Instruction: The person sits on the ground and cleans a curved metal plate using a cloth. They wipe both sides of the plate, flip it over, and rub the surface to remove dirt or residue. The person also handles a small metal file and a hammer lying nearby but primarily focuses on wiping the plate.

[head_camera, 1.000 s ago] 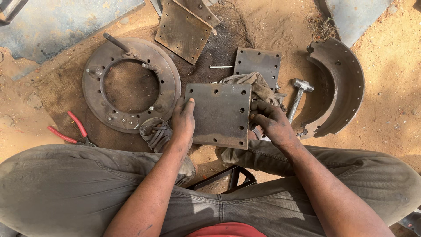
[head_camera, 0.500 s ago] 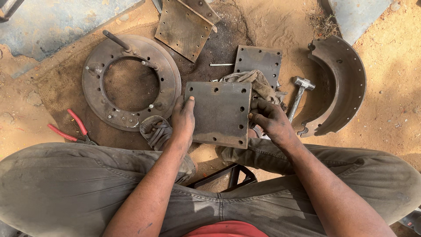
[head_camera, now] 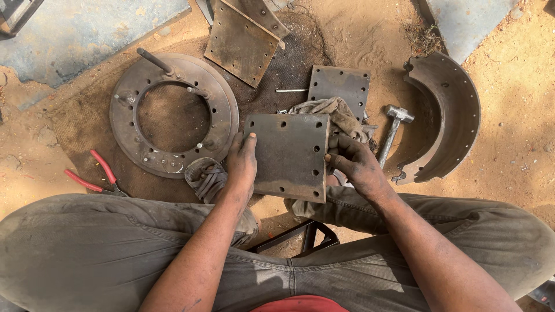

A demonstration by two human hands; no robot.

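Observation:
A dark rectangular brake lining plate (head_camera: 287,155) with rows of holes sits in front of me on a dirty rag (head_camera: 341,115). My left hand (head_camera: 241,163) grips its left edge, thumb on top. On the plate's right edge rests my right hand (head_camera: 355,164), fingers curled around that side. Both hands hold the plate between my knees.
A round metal disc (head_camera: 173,112) with a bolt ring lies at the left, red-handled pliers (head_camera: 95,176) beside it. A curved brake shoe (head_camera: 448,115) and a hammer (head_camera: 391,130) lie at the right. Two more lining plates (head_camera: 240,40) (head_camera: 339,85) lie beyond, on sandy ground.
The plate and both hands have stayed nearly still; my right hand's fingers have shifted slightly on the plate's right edge.

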